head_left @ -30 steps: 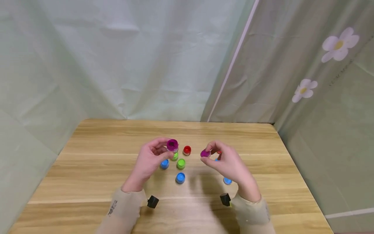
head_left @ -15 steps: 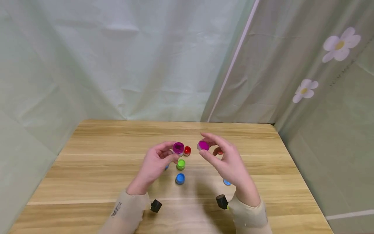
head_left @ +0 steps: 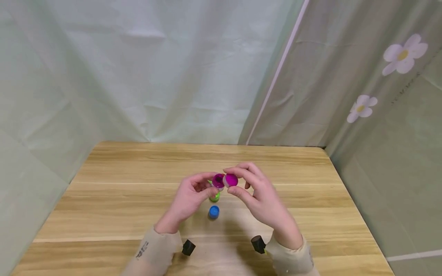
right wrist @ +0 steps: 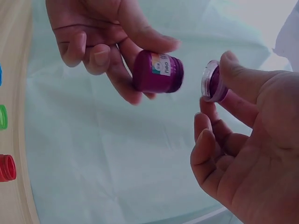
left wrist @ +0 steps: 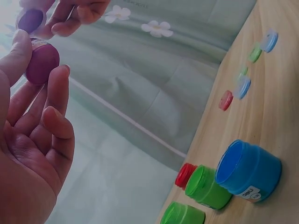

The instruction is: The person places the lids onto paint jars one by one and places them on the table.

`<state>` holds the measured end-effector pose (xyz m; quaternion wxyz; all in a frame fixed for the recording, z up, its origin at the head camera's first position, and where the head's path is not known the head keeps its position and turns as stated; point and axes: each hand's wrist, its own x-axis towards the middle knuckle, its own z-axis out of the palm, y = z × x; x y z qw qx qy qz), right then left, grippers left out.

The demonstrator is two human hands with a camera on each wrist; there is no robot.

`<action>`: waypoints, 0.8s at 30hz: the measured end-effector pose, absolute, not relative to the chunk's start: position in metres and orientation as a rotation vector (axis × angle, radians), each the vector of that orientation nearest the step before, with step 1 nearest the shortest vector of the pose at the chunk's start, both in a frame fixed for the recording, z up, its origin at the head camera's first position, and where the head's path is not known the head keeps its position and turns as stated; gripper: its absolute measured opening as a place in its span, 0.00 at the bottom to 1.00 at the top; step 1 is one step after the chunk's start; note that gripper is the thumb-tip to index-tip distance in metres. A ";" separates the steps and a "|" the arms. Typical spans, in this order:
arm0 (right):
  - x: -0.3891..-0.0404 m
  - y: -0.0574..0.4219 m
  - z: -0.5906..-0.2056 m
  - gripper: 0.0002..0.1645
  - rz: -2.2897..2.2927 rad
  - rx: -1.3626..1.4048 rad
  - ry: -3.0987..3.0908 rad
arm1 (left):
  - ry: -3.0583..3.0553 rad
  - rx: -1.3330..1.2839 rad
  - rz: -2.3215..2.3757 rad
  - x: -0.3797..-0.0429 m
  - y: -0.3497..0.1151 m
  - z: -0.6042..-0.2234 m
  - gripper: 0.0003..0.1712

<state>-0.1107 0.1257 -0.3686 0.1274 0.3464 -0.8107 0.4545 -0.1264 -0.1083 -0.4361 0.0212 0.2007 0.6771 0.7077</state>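
Desk point(head_left: 103, 207): you have wood grain across the head view's lower half.
Left-wrist view, lower right: blue jar point(left wrist: 254, 172), green jar point(left wrist: 210, 186), second green jar point(left wrist: 184, 215), red jar point(left wrist: 186, 174).
Left-wrist view, upper right: your blue lid point(left wrist: 269, 41), green lid point(left wrist: 255, 52), second blue lid point(left wrist: 243, 87), red lid point(left wrist: 226, 100).

The left hand point(right wrist: 100, 35) pinches a small purple cylindrical jar point(right wrist: 145, 77), tipped sideways, its printed label point(right wrist: 161, 64) showing and its mouth pointing right. Near it, a round purple lid with a clear rim point(right wrist: 214, 81), apart from the jar, is pinched by the right hand point(right wrist: 252, 135). Far behind hangs pale green cloth point(right wrist: 117, 163); on the left, a light wooden table point(right wrist: 18, 51) bears a red jar point(right wrist: 7, 168) and a green jar point(right wrist: 3, 116), both cut off.
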 end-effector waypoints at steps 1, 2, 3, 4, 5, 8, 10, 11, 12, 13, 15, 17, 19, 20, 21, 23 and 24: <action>-0.110 0.125 -0.368 0.24 1.313 1.011 -2.368 | 2.099 0.634 2.188 -0.126 -0.108 -0.436 0.20; -0.110 0.124 -0.369 0.25 1.302 1.012 -2.378 | 2.097 0.645 2.183 -0.126 -0.107 -0.436 0.20; -0.110 0.123 -0.369 0.25 1.298 1.010 -2.389 | 2.096 0.652 2.180 -0.126 -0.106 -0.436 0.20; -0.110 0.123 -0.369 0.26 1.292 1.007 -2.398 | 2.095 0.658 2.177 -0.126 -0.106 -0.436 0.20; -0.110 0.122 -0.369 0.26 1.289 1.005 -2.408 | 2.092 0.662 2.179 -0.126 -0.106 -0.436 0.21; -0.110 0.120 -0.369 0.28 1.276 1.008 -2.432 | 2.091 0.672 2.184 -0.126 -0.106 -0.437 0.22; -0.110 0.119 -0.370 0.28 1.261 1.017 -2.437 | 2.092 0.673 2.182 -0.125 -0.106 -0.437 0.22; -0.109 0.119 -0.370 0.27 1.253 1.024 -2.437 | 2.096 0.674 2.178 -0.125 -0.105 -0.437 0.22; -0.109 0.118 -0.370 0.27 1.245 1.030 -2.437 | 2.098 0.673 2.174 -0.125 -0.105 -0.437 0.22; -0.109 0.118 -0.371 0.27 1.236 1.036 -2.436 | 2.101 0.673 2.168 -0.125 -0.105 -0.437 0.22; -0.109 0.117 -0.372 0.26 1.218 1.047 -2.430 | 2.106 0.678 2.162 -0.125 -0.105 -0.437 0.22; -0.109 0.117 -0.373 0.26 1.179 1.058 -2.426 | 2.106 0.699 2.162 -0.125 -0.105 -0.438 0.21; -0.110 0.116 -0.373 0.25 1.132 1.070 -2.425 | 2.102 0.724 2.167 -0.125 -0.106 -0.439 0.22; -0.110 0.116 -0.374 0.25 1.107 1.077 -2.425 | 2.098 0.736 2.172 -0.125 -0.105 -0.439 0.22; -0.110 0.115 -0.374 0.25 1.082 1.081 -2.426 | 2.094 0.744 2.175 -0.125 -0.105 -0.439 0.22; -0.110 0.115 -0.375 0.24 1.039 1.087 -2.431 | 2.078 0.750 2.187 -0.125 -0.104 -0.440 0.23; -0.110 0.115 -0.375 0.24 1.027 1.086 -2.436 | 2.057 0.746 2.195 -0.125 -0.104 -0.440 0.24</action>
